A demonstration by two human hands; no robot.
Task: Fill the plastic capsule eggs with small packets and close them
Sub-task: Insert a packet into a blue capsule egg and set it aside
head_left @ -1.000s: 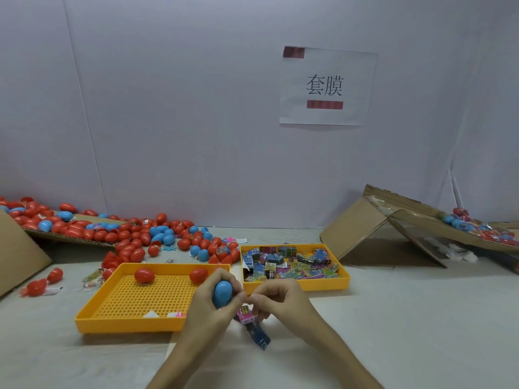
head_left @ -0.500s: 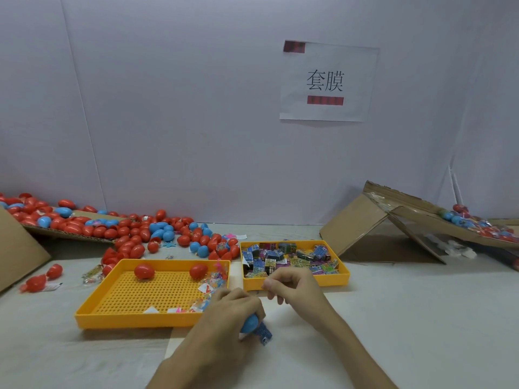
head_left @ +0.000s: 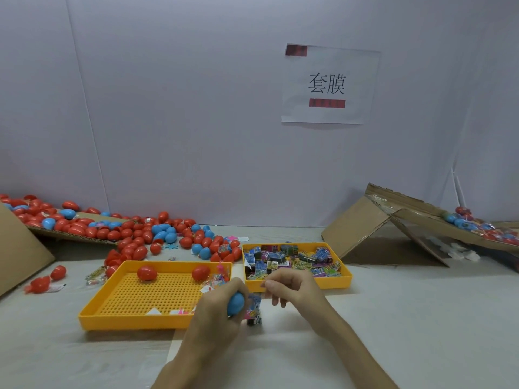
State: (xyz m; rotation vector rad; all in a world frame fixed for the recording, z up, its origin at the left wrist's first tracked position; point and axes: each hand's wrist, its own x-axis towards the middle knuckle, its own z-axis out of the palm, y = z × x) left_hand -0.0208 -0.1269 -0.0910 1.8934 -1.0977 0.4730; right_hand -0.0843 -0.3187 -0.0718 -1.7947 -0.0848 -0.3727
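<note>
blue plastic capsule egg (head_left: 235,303) sits gripped in the curled fingers of the left hand (head_left: 217,313), just beside a few small printed packets (head_left: 254,314) lying on the white table (head_left: 393,318) between the hands. the right hand (head_left: 293,290) hovers with fingers bent (whether it pinches anything, i cannot tell) near the yellow plastic tray (head_left: 337,282) of packets.
</note>
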